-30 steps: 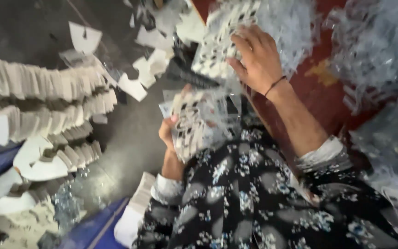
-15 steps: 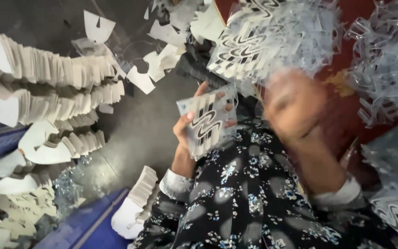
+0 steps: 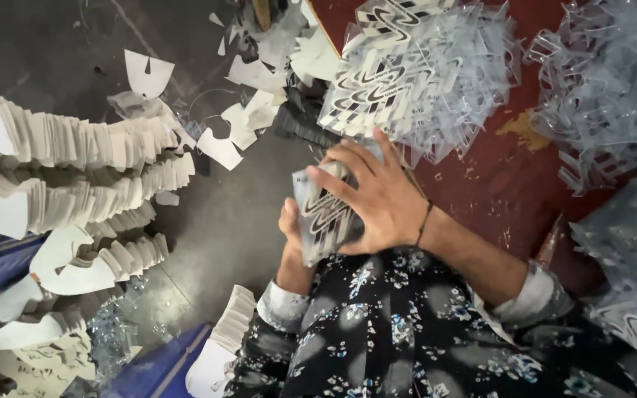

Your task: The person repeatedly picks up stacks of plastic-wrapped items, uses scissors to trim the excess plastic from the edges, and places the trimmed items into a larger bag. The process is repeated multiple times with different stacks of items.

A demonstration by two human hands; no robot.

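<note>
I hold a small stack of clear plastic sheets (image 3: 327,215), printed with black zigzag stripes, between both hands just above my lap. My left hand (image 3: 291,225) sits under and behind the stack, mostly hidden, with only the thumb side showing at its left edge, so I judge it to be cupping the stack from below. My right hand (image 3: 377,197) lies flat over the front face, fingers (image 3: 348,173) spread and pressing on the sheets, clasping rather than clenched. The stack stands tilted, its long axis running from my lap up and away toward the big loose pile of the same printed sheets (image 3: 399,74) on the red table (image 3: 495,191) (that pile lies just beyond my right fingertips, so the right hand is the nearer one). Off to my left, well apart, white die-cut card pieces (image 3: 75,169) stand in fanned rows on the dark floor (image 3: 223,236).
</note>
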